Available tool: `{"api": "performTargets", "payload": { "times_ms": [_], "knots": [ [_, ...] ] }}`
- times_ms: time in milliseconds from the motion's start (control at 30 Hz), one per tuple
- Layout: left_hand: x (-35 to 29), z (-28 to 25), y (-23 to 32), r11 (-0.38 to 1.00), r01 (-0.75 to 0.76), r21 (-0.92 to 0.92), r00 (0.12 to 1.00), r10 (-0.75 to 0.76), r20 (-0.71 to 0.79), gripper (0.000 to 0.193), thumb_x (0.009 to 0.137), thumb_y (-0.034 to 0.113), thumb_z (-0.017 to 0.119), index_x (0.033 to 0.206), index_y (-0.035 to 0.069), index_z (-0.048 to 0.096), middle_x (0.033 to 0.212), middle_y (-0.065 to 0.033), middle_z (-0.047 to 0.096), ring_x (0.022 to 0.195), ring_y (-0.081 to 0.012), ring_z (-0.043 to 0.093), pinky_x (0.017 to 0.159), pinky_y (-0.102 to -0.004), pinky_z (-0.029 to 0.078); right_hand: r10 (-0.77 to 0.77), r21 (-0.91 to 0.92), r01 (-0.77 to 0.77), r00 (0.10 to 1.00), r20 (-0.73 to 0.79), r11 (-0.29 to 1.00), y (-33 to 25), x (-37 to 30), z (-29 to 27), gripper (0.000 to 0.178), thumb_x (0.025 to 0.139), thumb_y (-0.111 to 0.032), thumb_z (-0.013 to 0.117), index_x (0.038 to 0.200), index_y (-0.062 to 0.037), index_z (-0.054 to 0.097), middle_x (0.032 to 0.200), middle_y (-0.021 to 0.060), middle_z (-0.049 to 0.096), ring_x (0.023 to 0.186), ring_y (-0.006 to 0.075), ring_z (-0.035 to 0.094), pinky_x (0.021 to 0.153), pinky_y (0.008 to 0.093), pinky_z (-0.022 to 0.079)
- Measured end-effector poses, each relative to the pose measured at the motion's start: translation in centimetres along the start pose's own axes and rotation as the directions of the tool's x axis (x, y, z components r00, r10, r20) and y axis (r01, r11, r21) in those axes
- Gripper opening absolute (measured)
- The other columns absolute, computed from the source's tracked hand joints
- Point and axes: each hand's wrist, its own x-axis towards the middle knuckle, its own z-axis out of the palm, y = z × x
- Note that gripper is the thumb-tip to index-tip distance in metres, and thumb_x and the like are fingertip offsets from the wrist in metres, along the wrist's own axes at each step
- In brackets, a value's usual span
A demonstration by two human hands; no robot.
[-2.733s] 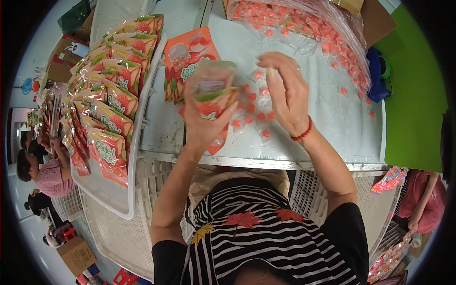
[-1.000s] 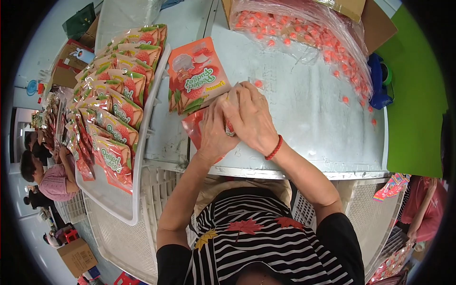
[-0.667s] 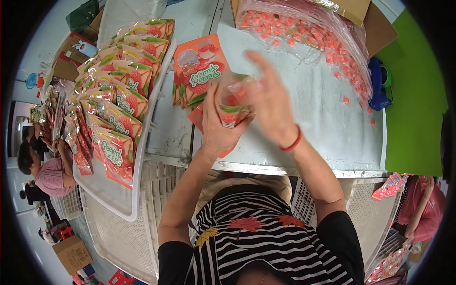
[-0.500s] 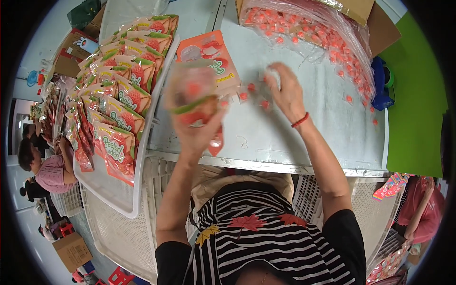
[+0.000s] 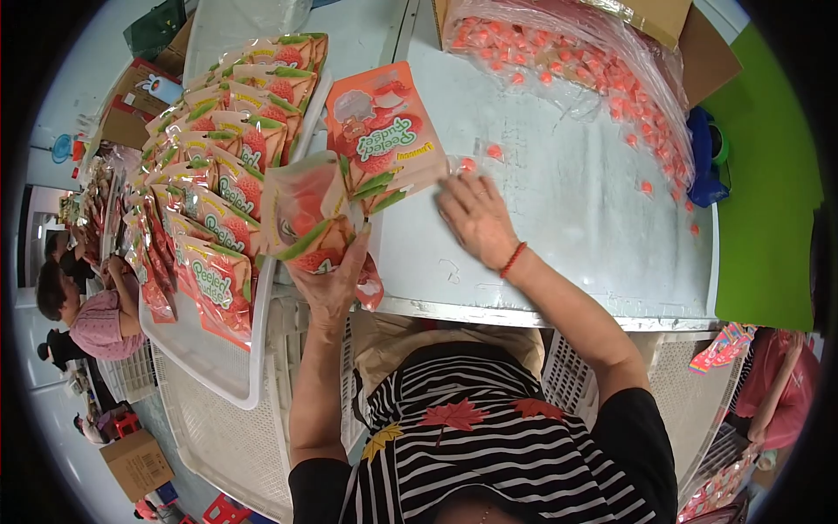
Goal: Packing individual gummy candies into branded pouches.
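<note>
My left hand (image 5: 332, 275) grips an orange and green stand-up pouch (image 5: 305, 214), holding it upright over the left edge of the grey table (image 5: 567, 227). Another flat pouch (image 5: 384, 135) of the same kind lies on the table just beyond it. My right hand (image 5: 476, 218) lies palm down on the table with fingers spread, holding nothing, next to two small wrapped pink candies (image 5: 480, 157). A red bead bracelet circles that wrist.
A white tray (image 5: 223, 367) at my left holds several filled pouches (image 5: 218, 166) in rows. A clear bag of pink candies (image 5: 567, 61) sits in a cardboard box at the back right, with loose candies nearby. White crates stand below the table. Other people work at the far left and lower right.
Both hands were together at the pouch on the table. My left hand then lifted the pouch and carried it left toward the tray, while my right hand moved out flat onto the table by the candies.
</note>
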Motion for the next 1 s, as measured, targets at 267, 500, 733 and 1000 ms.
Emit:
{"api": "performTargets", "payload": {
  "times_ms": [267,500,733,1000],
  "knots": [
    [-0.3,1.5,-0.6,0.995,-0.049,0.088,0.991,0.037,0.129,0.068,0.064,0.002,0.084,0.118,-0.004,0.044,0.109,-0.0112,0.058,0.093,-0.0167,0.059,0.081,-0.0284,0.049,0.403,-0.119,-0.396,0.915,0.036,0.910,2.7,2.7,0.2,0.049,0.078,-0.043,0.065,0.118,-0.0144,0.058,0.130,0.0201,0.040,0.120,0.0418,0.036,0.090,0.0593,0.032],
    [0.2,4.4,-0.2,0.828,-0.454,0.328,0.890,0.408,0.202,0.096,0.060,0.014,0.087,0.137,-0.003,0.031,0.127,-0.0200,0.045,0.114,-0.0304,0.050,0.096,-0.0399,0.042,0.274,-0.021,-0.283,0.943,-0.190,0.959,6.5,1.5,0.5,0.012,0.079,-0.021,0.065,0.082,-0.0093,0.062,0.080,0.0086,0.058,0.071,0.0270,0.057,0.062,0.0370,0.047],
    [0.2,6.7,-1.5,0.732,-0.514,0.448,0.856,0.400,0.328,0.096,0.060,0.029,0.086,0.135,0.000,0.034,0.129,-0.0199,0.045,0.116,-0.0371,0.045,0.096,-0.0480,0.038,0.840,0.913,-0.370,0.428,0.334,-0.174,3.4,7.7,-7.5,0.028,0.092,-0.032,0.054,0.074,-0.0105,0.054,0.066,-0.0031,0.047,0.049,0.0067,0.040,0.041,0.0200,0.027],
    [0.2,8.9,-1.7,0.755,-0.524,0.395,0.849,0.426,0.314,0.094,0.060,0.028,0.085,0.134,-0.001,0.034,0.129,-0.0210,0.045,0.118,-0.0380,0.044,0.097,-0.0491,0.037,0.711,0.942,-0.087,0.634,0.304,-0.325,-0.2,9.3,-9.3,0.031,0.094,-0.033,0.051,0.105,-0.0044,0.056,0.086,0.0026,0.060,0.080,0.0124,0.055,0.072,0.0277,0.045]
  ]
}}
